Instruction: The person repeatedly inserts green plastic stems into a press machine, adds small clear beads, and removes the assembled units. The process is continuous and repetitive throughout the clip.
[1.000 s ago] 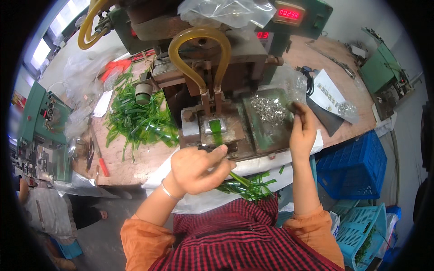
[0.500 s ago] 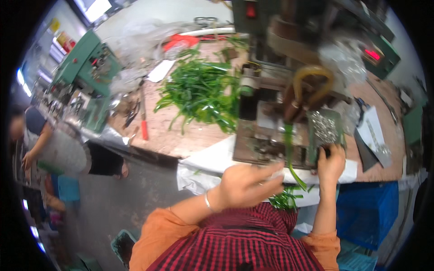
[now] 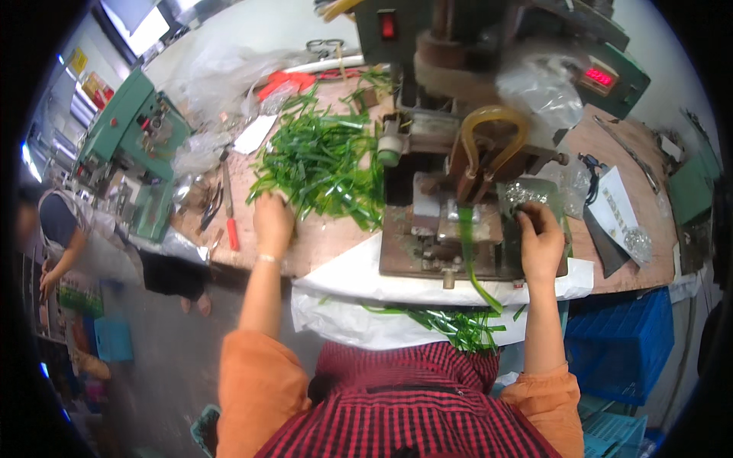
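My left hand [image 3: 272, 224] is at the near left edge of a loose pile of glossy green plastic strips [image 3: 317, 156]. Its fingers look curled in against the pile, and whatever they pinch is hidden. A single green strip [image 3: 467, 252] hangs from the work spot of a bench press [image 3: 403, 256] and curves toward me. Right of that strip, my right hand [image 3: 542, 238] is at a green tray [image 3: 561, 200] of small shiny metal pieces [image 3: 527, 192]. Thumb and forefinger come together at the tray, and anything between them is too small to make out.
More green strips [image 3: 466, 328] lie on white sheeting [image 3: 347, 317] at the bench's front edge. A red-handled tool [image 3: 232, 233] lies left of the pile. A blue crate [image 3: 622, 343] stands below right. Another person [image 3: 65, 244] works at the far left, near a green machine [image 3: 126, 130].
My left hand has moved left and away from me, from in front of the press to the pile. My right hand stays by the tray. The single strip still hangs at the press.
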Demonstrator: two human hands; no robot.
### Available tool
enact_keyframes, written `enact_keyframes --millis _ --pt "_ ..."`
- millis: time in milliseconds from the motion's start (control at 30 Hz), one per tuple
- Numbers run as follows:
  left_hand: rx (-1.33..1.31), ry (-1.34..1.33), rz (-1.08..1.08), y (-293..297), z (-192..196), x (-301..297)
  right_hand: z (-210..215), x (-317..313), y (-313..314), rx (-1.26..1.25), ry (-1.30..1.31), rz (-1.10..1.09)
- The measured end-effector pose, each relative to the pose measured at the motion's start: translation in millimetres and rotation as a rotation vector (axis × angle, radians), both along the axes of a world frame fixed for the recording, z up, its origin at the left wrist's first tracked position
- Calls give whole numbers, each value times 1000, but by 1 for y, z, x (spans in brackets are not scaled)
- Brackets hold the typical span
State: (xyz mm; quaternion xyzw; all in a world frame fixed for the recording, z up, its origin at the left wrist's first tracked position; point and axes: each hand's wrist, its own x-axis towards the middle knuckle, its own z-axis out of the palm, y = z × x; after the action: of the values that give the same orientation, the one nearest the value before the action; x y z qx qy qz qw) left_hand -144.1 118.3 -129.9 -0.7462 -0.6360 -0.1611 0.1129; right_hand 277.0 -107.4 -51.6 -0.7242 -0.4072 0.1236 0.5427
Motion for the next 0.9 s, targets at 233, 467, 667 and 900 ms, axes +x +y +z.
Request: enact_keyframes --millis 233,467,667,900 --pt "-74 -718 22 12 59 -35 -29 40 -105 20 -193 -385" --pt "90 -1109 31 64 -3 -64 20 -13 -71 194 170 -25" --pt "-136 -1329 -110 62 -21 -41 55 -51 18 227 217 234" --pt "-47 -1198 -166 -39 94 61 46 -72 17 334 451 165"
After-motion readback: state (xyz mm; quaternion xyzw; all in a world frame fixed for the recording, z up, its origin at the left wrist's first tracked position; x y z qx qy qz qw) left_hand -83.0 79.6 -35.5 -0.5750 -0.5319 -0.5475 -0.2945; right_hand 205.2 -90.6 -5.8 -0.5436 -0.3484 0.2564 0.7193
